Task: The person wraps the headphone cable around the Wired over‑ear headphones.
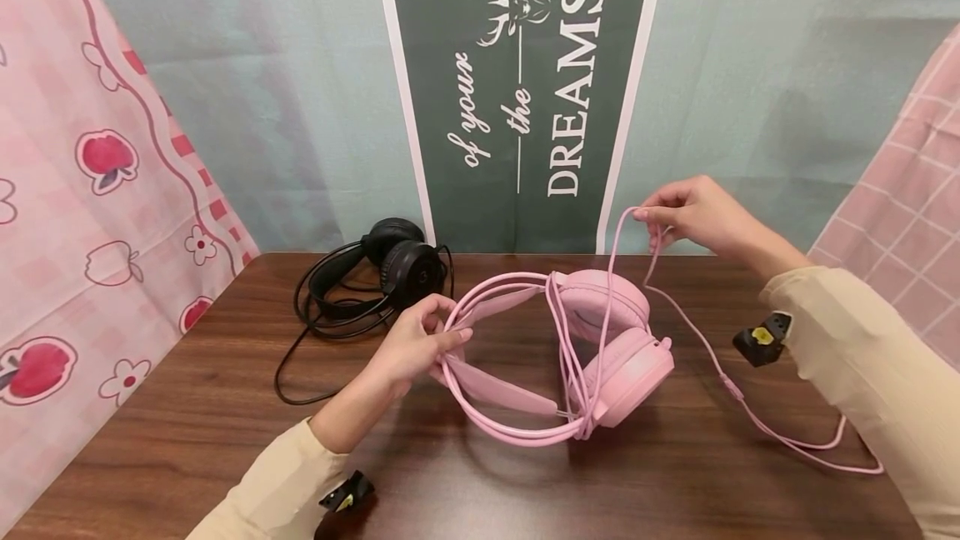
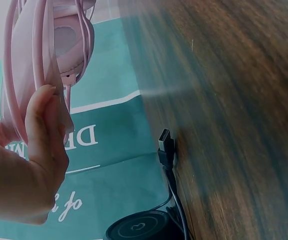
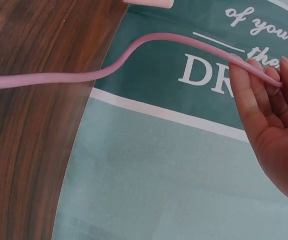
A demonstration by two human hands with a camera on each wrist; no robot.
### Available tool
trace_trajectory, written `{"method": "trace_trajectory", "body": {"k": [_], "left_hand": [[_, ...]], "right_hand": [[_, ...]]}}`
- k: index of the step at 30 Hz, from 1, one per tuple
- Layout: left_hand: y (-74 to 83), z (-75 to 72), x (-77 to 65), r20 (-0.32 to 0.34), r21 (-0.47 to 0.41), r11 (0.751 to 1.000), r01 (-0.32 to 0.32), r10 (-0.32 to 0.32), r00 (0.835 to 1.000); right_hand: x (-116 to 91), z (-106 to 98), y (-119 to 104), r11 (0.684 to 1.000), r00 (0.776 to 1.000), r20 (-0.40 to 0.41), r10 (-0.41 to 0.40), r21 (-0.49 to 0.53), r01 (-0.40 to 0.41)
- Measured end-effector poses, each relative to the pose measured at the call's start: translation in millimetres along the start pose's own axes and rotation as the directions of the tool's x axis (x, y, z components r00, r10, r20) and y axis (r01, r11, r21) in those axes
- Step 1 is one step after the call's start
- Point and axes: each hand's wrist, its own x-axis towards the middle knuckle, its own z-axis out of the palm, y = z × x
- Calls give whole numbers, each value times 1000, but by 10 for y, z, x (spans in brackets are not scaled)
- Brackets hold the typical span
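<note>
Pink over-ear headphones (image 1: 633, 377) are held up over the table, tipped so the ear cups face right. My left hand (image 1: 420, 342) grips their headband at the left end, thumb across the band, as the left wrist view also shows. Several turns of pink cable (image 1: 572, 348) wrap around the headphones near the cups. Up and to the right, my right hand (image 1: 686, 211) pinches the cable between thumb and fingers. From there one strand runs down to the headphones and another drops to the table at the right, past a small thicker piece (image 1: 731, 387).
Black headphones (image 1: 411, 272) with a coiled black cable lie at the back left of the brown wooden table (image 1: 225, 407). A black USB plug (image 2: 166, 145) shows in the left wrist view. Behind hangs a green cloth (image 1: 517, 223) with white lettering; pink cloths flank the table.
</note>
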Motion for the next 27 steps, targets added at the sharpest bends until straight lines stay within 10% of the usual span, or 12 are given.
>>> {"method": "trace_trajectory", "body": {"k": [27], "left_hand": [[19, 129, 39, 87, 62, 995, -81, 75, 993]], "right_hand": [[146, 207, -92, 994, 984, 162, -79, -67, 90]]}}
